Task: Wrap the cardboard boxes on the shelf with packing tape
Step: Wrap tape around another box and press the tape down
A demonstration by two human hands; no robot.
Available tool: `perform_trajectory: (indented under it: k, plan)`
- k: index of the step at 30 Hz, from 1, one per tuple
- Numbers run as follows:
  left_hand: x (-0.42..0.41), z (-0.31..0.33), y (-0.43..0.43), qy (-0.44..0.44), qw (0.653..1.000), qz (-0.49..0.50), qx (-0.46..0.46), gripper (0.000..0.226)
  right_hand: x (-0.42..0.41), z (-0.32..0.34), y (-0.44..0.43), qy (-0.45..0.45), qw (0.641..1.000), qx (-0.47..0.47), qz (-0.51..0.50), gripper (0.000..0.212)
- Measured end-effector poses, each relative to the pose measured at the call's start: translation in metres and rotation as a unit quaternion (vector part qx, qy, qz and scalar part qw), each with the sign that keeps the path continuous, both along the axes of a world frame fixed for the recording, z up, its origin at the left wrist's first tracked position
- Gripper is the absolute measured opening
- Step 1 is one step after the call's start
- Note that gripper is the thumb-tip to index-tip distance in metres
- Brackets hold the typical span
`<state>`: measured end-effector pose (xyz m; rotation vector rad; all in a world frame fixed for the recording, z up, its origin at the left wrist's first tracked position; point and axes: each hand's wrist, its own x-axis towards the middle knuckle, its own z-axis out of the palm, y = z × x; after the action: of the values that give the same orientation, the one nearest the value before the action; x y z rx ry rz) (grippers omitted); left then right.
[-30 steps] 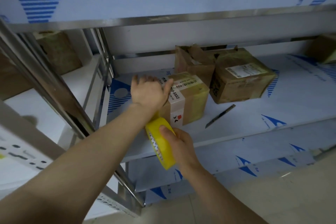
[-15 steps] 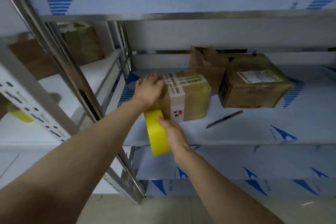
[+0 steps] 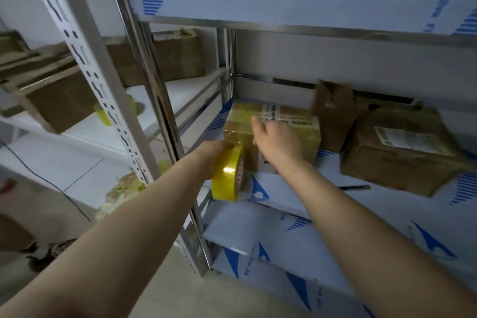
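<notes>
1. The left hand (image 3: 214, 152) grips a roll of yellow packing tape (image 3: 228, 175), fingers curled over its top edge. It holds the roll against the near left corner of a small brown cardboard box (image 3: 240, 121). I'd say it sits that low and close so the tape can run flat along the side.
2. The right hand (image 3: 276, 137) lies on the front and top of that box, fingers straight and close together, holding nothing. It looks like a steadying press that keeps the light box from sliding while the tape is drawn.
3. The box stands at the left end of the white-and-blue metal shelf (image 3: 387, 214), near the front edge, within easy reach of both arms. Its left part already shines with glossy tape, so I judge the wrapping to be partly done.
4. Farther right sit a larger crumpled brown carton with a white label (image 3: 402, 155) and a small torn-open brown box (image 3: 333, 111) behind it. Neither is being touched.
5. A slim dark utility knife (image 3: 357, 188) lies on the shelf in front of the carton, probably for cutting the tape.
</notes>
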<state>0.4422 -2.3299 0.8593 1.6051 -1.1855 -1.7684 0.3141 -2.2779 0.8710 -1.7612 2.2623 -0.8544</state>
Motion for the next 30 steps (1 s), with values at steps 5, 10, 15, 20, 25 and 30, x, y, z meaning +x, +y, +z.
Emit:
perform_trajectory:
  k: [5,10,15,20,25,30]
  plan:
    - [-0.005,0.000,-0.001,-0.007,1.000,-0.002,-0.009,0.039,-0.012,-0.002,-0.036,0.179,0.957,0.117,0.198,0.052]
    - [-0.009,-0.009,-0.015,-0.029,0.998,0.000,-0.048,0.057,-0.017,-0.019,-0.053,0.233,0.952,0.105,0.170,0.050]
    - [-0.010,-0.016,-0.020,-0.075,0.995,-0.027,-0.065,0.068,-0.018,-0.018,-0.060,0.228,0.954,0.106,0.161,0.048]
    - [-0.011,-0.018,-0.015,-0.049,0.995,-0.057,-0.063,0.045,-0.017,-0.016,-0.059,0.225,0.956,0.108,0.153,0.048]
    - [-0.009,-0.006,-0.011,0.004,0.998,-0.057,-0.037,0.041,-0.024,0.002,-0.054,-0.102,0.982,0.075,0.137,0.038]
    - [-0.004,-0.003,-0.010,0.043,0.996,-0.072,-0.016,0.025,-0.078,0.009,0.013,-0.184,0.963,-0.196,-0.032,0.039]
